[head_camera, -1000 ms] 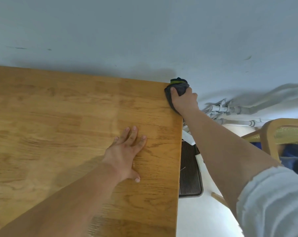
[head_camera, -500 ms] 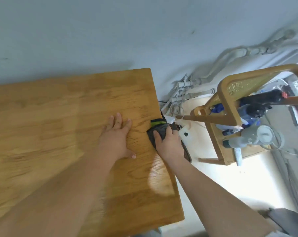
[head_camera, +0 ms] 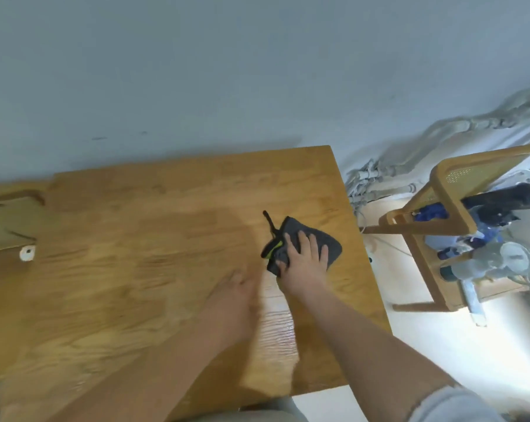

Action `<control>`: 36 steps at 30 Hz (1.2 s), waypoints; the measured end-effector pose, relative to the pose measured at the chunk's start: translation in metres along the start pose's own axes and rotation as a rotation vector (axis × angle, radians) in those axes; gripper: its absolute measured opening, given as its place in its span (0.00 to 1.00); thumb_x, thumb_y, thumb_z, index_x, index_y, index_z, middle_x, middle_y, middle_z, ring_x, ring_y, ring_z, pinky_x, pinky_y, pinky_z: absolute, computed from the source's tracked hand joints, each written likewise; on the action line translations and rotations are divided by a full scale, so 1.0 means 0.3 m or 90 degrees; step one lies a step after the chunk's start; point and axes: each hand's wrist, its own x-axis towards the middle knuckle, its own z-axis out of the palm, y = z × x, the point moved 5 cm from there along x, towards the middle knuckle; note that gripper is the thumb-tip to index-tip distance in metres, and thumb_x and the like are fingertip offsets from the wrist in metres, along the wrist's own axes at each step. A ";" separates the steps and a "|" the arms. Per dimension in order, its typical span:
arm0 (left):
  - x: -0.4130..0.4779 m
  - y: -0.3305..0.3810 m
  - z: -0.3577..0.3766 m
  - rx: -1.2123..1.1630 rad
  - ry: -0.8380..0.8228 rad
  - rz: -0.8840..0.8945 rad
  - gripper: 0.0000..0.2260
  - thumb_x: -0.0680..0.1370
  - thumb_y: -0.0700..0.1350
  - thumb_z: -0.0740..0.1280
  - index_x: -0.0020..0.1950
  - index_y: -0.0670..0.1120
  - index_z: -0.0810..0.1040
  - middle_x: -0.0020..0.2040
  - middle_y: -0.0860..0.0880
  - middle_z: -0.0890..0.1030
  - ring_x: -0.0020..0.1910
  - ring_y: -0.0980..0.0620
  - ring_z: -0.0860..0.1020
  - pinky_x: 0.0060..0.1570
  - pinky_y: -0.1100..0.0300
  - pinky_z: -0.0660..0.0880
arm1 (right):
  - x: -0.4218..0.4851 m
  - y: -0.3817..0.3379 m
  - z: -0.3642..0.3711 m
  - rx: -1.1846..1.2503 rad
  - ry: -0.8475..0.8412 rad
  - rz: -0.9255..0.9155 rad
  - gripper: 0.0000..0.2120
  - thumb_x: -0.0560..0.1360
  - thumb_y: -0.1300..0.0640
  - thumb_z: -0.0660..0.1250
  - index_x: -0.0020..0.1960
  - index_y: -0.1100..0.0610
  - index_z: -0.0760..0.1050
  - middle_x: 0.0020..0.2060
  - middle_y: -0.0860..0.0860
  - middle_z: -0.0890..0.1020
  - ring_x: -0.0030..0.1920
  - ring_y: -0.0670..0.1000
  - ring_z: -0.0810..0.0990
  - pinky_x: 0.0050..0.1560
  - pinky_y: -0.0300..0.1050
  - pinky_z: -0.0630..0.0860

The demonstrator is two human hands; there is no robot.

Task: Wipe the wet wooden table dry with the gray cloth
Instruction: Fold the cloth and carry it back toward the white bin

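The gray cloth (head_camera: pixel 332 243), with a black loop and a green tag on its left side, lies on the wooden table (head_camera: pixel 135 254) near the right edge. My right hand (head_camera: pixel 303 263) presses down on it with the fingers spread flat, and the cloth shows on both sides of the hand. Just left of it and nearer to me, my left hand (head_camera: pixel 233 300) rests on the tabletop; it is blurred and its fingers are hard to make out. A pale shiny patch (head_camera: pixel 279 327) lies on the wood between my forearms.
The table's far edge meets a blue-gray wall. A wooden chair (head_camera: pixel 452 208) loaded with bottles and other items stands right of the table, with pipes (head_camera: pixel 379 184) along the wall base. A flat wooden piece (head_camera: pixel 11 220) and a small white tag (head_camera: pixel 27 253) lie far left.
My right hand brought the cloth from the far right corner back along the right edge, then inward onto the tabletop, where it spread out. My left hand slid nearer to me.
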 end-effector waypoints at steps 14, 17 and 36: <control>-0.355 -0.311 0.032 -0.794 0.291 -0.278 0.12 0.81 0.45 0.69 0.61 0.61 0.77 0.55 0.62 0.82 0.57 0.60 0.80 0.51 0.70 0.75 | -0.270 -0.473 -0.073 1.102 -0.507 0.150 0.19 0.84 0.51 0.61 0.62 0.63 0.82 0.59 0.62 0.84 0.57 0.62 0.84 0.62 0.60 0.79; -0.495 -0.439 0.038 -0.930 0.313 -0.329 0.12 0.78 0.50 0.74 0.60 0.58 0.82 0.56 0.55 0.86 0.58 0.52 0.83 0.61 0.50 0.79 | -0.406 -0.617 -0.095 1.223 -0.568 0.115 0.21 0.81 0.50 0.62 0.63 0.64 0.81 0.60 0.62 0.82 0.60 0.63 0.80 0.72 0.62 0.71; -1.293 -1.225 0.085 -0.994 0.449 -0.328 0.12 0.83 0.54 0.66 0.47 0.52 0.86 0.43 0.57 0.87 0.43 0.60 0.84 0.41 0.65 0.79 | -0.857 -1.529 0.273 0.893 -0.627 0.119 0.30 0.79 0.37 0.63 0.69 0.58 0.80 0.64 0.58 0.83 0.65 0.61 0.82 0.71 0.62 0.73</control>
